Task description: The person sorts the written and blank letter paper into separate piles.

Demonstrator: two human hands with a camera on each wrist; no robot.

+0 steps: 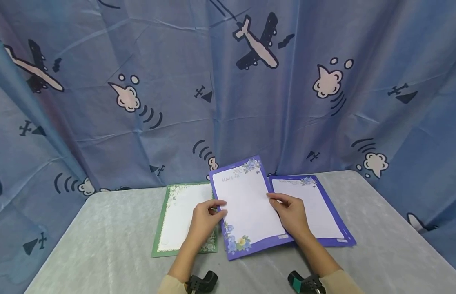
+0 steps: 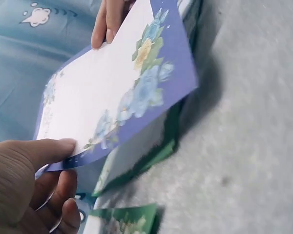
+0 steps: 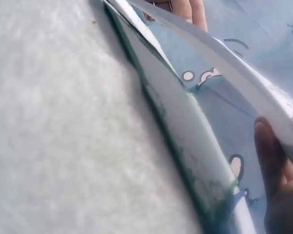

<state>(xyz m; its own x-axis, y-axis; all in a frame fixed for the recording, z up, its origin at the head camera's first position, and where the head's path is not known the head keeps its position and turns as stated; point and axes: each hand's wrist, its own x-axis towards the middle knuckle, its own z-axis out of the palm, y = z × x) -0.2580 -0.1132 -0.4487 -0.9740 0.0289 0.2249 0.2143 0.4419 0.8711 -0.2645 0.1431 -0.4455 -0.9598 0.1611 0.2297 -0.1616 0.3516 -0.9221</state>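
Note:
Both hands hold up a purple-bordered sheet of paper with blue and yellow printed flowers and some handwriting near its top. My left hand pinches its left edge; in the left wrist view the thumb lies on top and the fingers are curled beneath. At the right edge, my right hand grips the sheet between thumb and fingers. The paper is tilted, its top leaning away. Lying on the table behind it are a green-bordered sheet at left and another purple-bordered sheet at right, each partly covered.
A pale grey cloth covers the table. Behind it hangs a blue curtain printed with planes and clouds, close to the table's far edge. Each wrist wears a small black device. Green-edged paper lies below the raised sheet in the right wrist view.

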